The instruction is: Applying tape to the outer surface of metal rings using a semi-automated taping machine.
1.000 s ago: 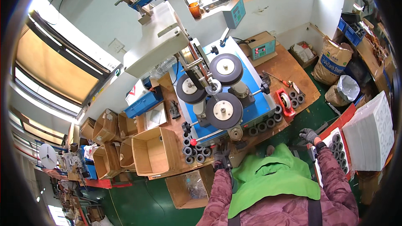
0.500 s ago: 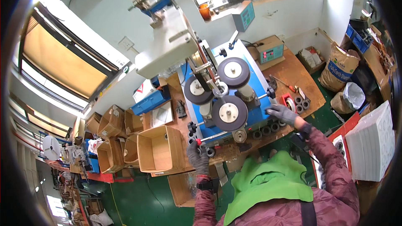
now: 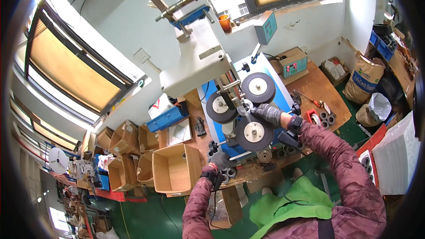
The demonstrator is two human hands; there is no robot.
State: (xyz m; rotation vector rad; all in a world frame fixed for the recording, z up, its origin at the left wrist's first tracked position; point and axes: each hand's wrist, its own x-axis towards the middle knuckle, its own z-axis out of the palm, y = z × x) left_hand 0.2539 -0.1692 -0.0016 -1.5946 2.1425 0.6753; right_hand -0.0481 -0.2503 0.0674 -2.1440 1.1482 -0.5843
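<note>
A blue-based winding machine (image 3: 208,128) stands on the bench, with three dark rollers that have pale hubs: left roller (image 3: 220,107), back roller (image 3: 258,87) and front roller (image 3: 253,134). Between them sits a pale metallic ring (image 3: 246,105). My gloved right hand (image 3: 268,114) reaches over the front roller, its fingertips closed at the ring's edge. Lower left, my gloved left hand (image 3: 220,161) is curled at the end of a metal lever (image 3: 240,155), whose red tip it hides. Dark grey rings (image 3: 230,172) lie beside that hand.
An open cardboard box (image 3: 177,168) stands left of the machine, with several more boxes behind it. A teal control box (image 3: 295,67) sits at the bench's back right. Pliers (image 3: 328,108) and grey rings (image 3: 326,119) lie at the right. The machine's pale arm (image 3: 195,73) overhangs the bench.
My right hand has moved from the machine's right front corner inward to the ring between the rollers. My left hand has shifted forward over the lever's red tip. The whole view has shifted slightly.
</note>
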